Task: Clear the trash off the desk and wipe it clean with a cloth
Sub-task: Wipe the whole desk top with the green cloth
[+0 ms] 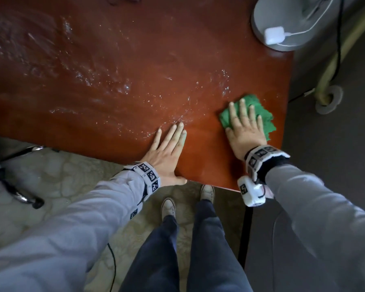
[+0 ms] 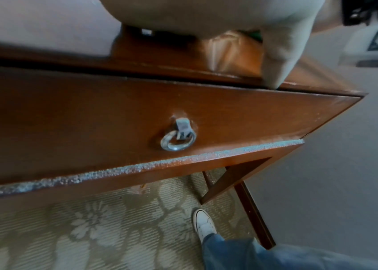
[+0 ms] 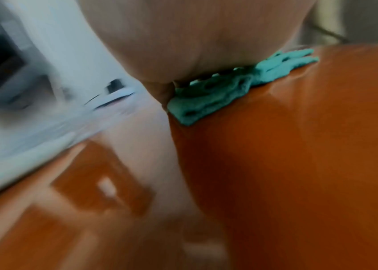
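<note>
Both hands lie flat: our right hand (image 1: 246,127), fingers spread, presses the green cloth (image 1: 263,116) near the desk's (image 1: 135,66) right corner; our left hand (image 1: 167,152) braces, fingers together. No trash shows; wet streaks remain.

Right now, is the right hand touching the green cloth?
Touching. The head view shows the right hand pressed flat on the green cloth; the right wrist view shows the palm down on it.

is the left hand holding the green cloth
No, the left hand lies flat on the bare desk, while the green cloth sits under the right hand.
</note>
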A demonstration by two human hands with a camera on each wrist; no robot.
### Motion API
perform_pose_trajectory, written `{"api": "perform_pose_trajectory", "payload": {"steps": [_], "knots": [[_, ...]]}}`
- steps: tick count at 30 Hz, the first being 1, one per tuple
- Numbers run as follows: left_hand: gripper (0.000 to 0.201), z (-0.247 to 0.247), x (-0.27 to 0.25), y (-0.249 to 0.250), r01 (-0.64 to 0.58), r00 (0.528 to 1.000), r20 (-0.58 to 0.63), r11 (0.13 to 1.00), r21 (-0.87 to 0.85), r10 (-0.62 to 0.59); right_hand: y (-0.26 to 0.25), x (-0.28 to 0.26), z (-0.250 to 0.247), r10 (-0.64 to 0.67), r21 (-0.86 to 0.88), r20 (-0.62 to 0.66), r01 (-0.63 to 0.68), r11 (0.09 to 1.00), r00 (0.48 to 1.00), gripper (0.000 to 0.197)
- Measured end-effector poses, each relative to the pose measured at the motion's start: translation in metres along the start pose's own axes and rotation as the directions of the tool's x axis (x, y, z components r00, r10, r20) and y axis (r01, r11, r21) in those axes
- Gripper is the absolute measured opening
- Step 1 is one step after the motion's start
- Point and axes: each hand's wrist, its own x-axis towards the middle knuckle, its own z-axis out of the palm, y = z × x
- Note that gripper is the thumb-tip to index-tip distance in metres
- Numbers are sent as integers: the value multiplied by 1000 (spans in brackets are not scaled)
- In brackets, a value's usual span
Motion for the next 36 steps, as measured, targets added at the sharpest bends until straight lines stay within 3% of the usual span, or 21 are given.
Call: {"api": "perform_pose_trajectory", "payload": {"steps": [3,6,8,10,12,14,17,20,23,25,27,29,32,36], "knots": [[112,-10,9,-2,-6,998,60,999,-47,9,31,19,-17,129,75,-12,-128,989,992,69],[90,-12,24,5,52,999,6,998,-33,-51,17,18,-15,123,39,-12,-123,992,992,72],[84,-16,42,14,121,991,-43,989,-85,-125,-2,7,-9,-15,-49,28,17,999,999,73],[82,-25,64,22,162,983,-71,979,-122,-172,-8,-5,-3,-196,-111,110,208,972,974,71],[82,-35,88,26,166,980,-92,978,-123,-178,9,-1,-10,-287,-142,143,306,941,947,69],[83,-45,107,28,167,980,-88,979,-114,-177,40,17,-19,-217,-115,104,229,967,971,68],[83,-48,120,30,197,977,-63,977,-84,-203,69,42,-34,5,-1,18,-5,1000,1000,67],[82,-44,119,32,211,973,-73,973,-98,-218,53,43,-33,53,15,3,-53,998,999,69],[83,-40,120,32,222,969,-83,969,-107,-231,28,23,-23,-140,-64,71,144,987,988,70],[84,-40,121,33,231,967,-91,968,-95,-240,29,13,-21,-317,-113,128,331,937,940,68],[84,-39,122,33,230,967,-92,968,-102,-239,50,24,-30,-383,-154,158,406,901,910,66],[84,-38,122,32,231,967,-86,967,-104,-240,79,48,-42,-300,-153,126,318,936,945,65],[83,-37,121,31,225,968,-86,969,-104,-234,110,75,-59,-28,-7,26,28,1000,999,64],[83,-37,122,31,223,968,-97,969,-106,-233,79,76,-49,71,2,-24,-71,998,997,68]]}}
